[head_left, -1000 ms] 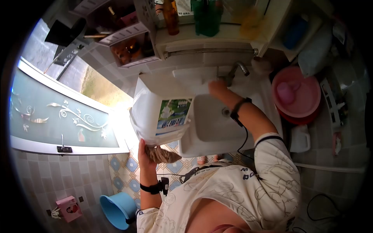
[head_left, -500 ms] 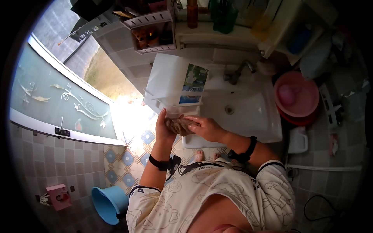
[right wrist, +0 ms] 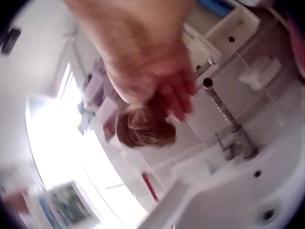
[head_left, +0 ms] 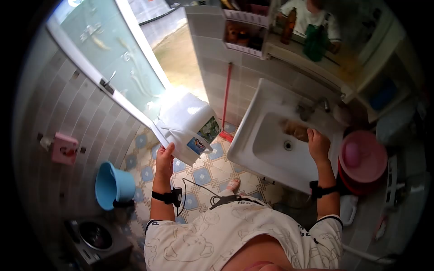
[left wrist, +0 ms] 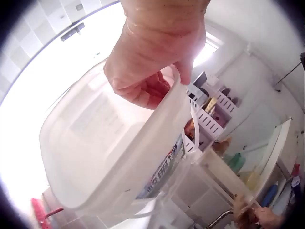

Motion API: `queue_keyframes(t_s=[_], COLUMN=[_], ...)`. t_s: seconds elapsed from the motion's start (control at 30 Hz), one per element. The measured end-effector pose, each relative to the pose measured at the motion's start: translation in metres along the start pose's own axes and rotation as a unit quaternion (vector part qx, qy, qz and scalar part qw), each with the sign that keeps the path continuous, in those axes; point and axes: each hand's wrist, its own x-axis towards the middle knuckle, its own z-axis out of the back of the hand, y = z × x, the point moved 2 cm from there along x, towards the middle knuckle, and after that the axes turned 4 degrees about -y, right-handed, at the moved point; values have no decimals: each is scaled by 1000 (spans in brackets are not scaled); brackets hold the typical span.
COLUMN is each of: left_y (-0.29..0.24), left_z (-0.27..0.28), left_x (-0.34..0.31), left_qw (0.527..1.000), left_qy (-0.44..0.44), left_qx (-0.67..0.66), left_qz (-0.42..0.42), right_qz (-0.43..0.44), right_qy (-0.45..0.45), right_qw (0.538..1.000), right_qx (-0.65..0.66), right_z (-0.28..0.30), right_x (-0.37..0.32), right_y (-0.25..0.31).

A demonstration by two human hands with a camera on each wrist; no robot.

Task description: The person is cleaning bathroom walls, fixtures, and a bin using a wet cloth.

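Note:
My left hand (head_left: pixel 164 161) grips the rim of a white plastic bucket (head_left: pixel 184 110) with a green and blue label, left of the sink. In the left wrist view the thumb lies outside the wall and the fingers curl inside the bucket (left wrist: pixel 95 138), which is tilted with its opening toward that camera. My right hand (head_left: pixel 319 144) holds a bunched brown cloth (head_left: pixel 296 130) over the white sink basin (head_left: pixel 266 147). The right wrist view shows the cloth (right wrist: pixel 145 126) hanging from the fingers, partly hidden by the palm, with the faucet (right wrist: pixel 224 112) beside it.
A pink basin (head_left: pixel 373 156) stands right of the sink, a white jug (head_left: pixel 349 210) below it. At the left are a blue bucket (head_left: pixel 120 185) and a glass door (head_left: pixel 117 54). A red-handled stick (head_left: pixel 227 90) leans on the wall. Shelves with bottles hang above the sink.
The brown cloth has gone from the left hand to the right hand and moved right, over the sink. The white bucket has moved left, away from the sink, and tilted. The head view has turned.

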Motion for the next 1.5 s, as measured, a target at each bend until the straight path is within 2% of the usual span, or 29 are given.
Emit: queue_keyframes(t_s=[0.07,0.1,0.13,0.17,0.2,0.23,0.27,0.3,0.37,0.47,0.53,0.6,0.67,0.73,0.77,0.83,0.87,0.9,0.93,0.97,1.0,1.1,1.13,1.17,1.23,1.3,1.37,1.43,1.5], left_y=[-1,-6,-9,-8,-8,-10,-8,-12,-18,-17,-15,-14,-13,-19,-20,-19,-20,-19,-18,-20,-24,-20,-20,-20,-18,-10,-3,-5,15], left_z=[11,4,2,7,12,21,33,39,47,66,74,78,84,92,97,109,116,122,129,136,144,167,176,185,203,220,238,249,278], left_x=[-32,-49,-65,-77,-86,-97,-104,-114,-128,-145,-156,-166,-174,-181,-185,-190,-190,-192,-196,-198,-198,-212,-215,-218,-223,-228,-232,-236,-229], left_qw=[999,997,995,993,992,991,990,988,977,952,936,940,953,951,950,948,947,946,945,943,943,937,932,927,927,929,933,935,938], left_qy=[-48,-66,-84,-102,-104,-104,-117,-129,-192,-292,-340,-324,-286,-290,-292,-298,-300,-302,-309,-313,-312,-330,-343,-351,-347,-354,-348,-344,-343], left_qx=[13,-16,-47,-46,-39,-32,13,13,2,-2,-8,-8,0,17,38,35,38,34,39,46,44,69,93,117,127,95,81,88,12], left_qz=[-15,-27,-40,-45,-59,-72,-77,-83,-88,-89,-95,-105,-98,-105,-105,-106,-107,-109,-104,-102,-109,-98,-78,-59,-69,-59,-35,21,46], right_qz=[177,193,188,160,129,130,232,314,370,388,319,220,178,315,367,282,280,355,476,558,485,396,470,467,446,422,489,475,395], right_qy=[-120,-111,-71,-19,46,61,-7,-84,-97,-34,170,331,389,104,-47,197,247,175,64,-55,-9,11,-91,-91,-43,-21,-28,-29,36], right_qw=[968,966,894,756,666,662,862,940,923,853,680,646,724,869,892,694,668,698,790,817,836,721,703,709,862,870,802,809,880], right_qx=[128,134,400,635,733,736,450,104,51,348,638,652,540,368,261,633,644,597,380,134,256,569,526,521,236,255,340,346,261], right_z=[5,11,23,25,17,-1,-27,-45,-47,-18,19,-4,-32,-18,-10,-6,-3,-31,-30,-31,-25,-6,-13,-19,-28,-28,-34,-46,-63], right_x=[-9,-9,-11,-11,-5,6,22,35,48,37,5,10,24,19,11,-13,-21,-1,-5,-13,-23,-26,-25,-25,-25,-29,-37,-43,-52], right_y=[19,30,42,50,54,54,52,51,64,106,154,169,182,217,233,263,276,285,299,313,326,355,367,373,387,399,409,417,425])
